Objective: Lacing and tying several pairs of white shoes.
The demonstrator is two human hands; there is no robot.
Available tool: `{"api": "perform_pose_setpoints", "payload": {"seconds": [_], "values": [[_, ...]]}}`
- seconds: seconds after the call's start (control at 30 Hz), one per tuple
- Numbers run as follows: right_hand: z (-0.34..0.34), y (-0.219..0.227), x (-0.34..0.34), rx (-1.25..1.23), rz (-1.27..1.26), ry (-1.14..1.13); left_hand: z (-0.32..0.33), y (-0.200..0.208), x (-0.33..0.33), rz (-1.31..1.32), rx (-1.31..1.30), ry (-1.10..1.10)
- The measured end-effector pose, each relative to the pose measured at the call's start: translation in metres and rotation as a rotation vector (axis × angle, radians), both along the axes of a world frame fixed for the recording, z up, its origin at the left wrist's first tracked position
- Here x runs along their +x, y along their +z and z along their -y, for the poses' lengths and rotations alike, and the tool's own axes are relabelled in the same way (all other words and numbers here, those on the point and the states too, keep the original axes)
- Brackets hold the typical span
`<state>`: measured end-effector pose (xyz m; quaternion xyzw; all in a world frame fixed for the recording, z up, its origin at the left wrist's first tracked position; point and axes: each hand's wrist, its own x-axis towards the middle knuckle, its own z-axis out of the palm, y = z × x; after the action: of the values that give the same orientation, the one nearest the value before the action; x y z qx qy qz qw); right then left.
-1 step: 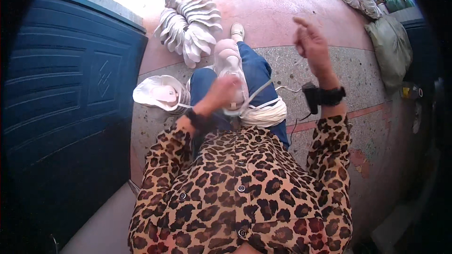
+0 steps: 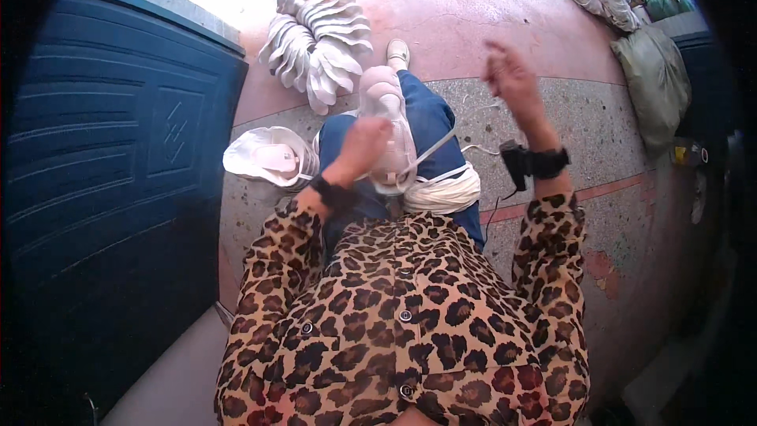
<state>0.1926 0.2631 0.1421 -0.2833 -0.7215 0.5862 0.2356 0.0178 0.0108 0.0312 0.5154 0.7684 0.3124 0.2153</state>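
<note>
Left hand (image 2: 363, 146) pressing pale shoe (image 2: 386, 122) on lap; right hand (image 2: 511, 79) raised, probably pulling thread.

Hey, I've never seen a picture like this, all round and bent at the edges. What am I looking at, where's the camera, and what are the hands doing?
The camera sits on a person's head and looks down, so you see their leopard-print shirt and both arms. The wide lens bends straight lines near the rim. The left hand presses on a pale shoe piece resting on the lap over blue trousers. The right hand is raised and blurred; a thin white cord runs up from the shoe piece toward it, though I cannot see the grip. On the floor lie a stack of white soles, a white bundle and sacks.
</note>
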Motion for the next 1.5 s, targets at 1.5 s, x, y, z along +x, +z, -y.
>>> {"api": "perform_pose_setpoints", "payload": {"seconds": [1.5], "values": [[0.128,-0.153,-0.047,0.652,0.351,0.102,-0.028,-0.037,-0.020,0.021,-0.199,0.198]]}}
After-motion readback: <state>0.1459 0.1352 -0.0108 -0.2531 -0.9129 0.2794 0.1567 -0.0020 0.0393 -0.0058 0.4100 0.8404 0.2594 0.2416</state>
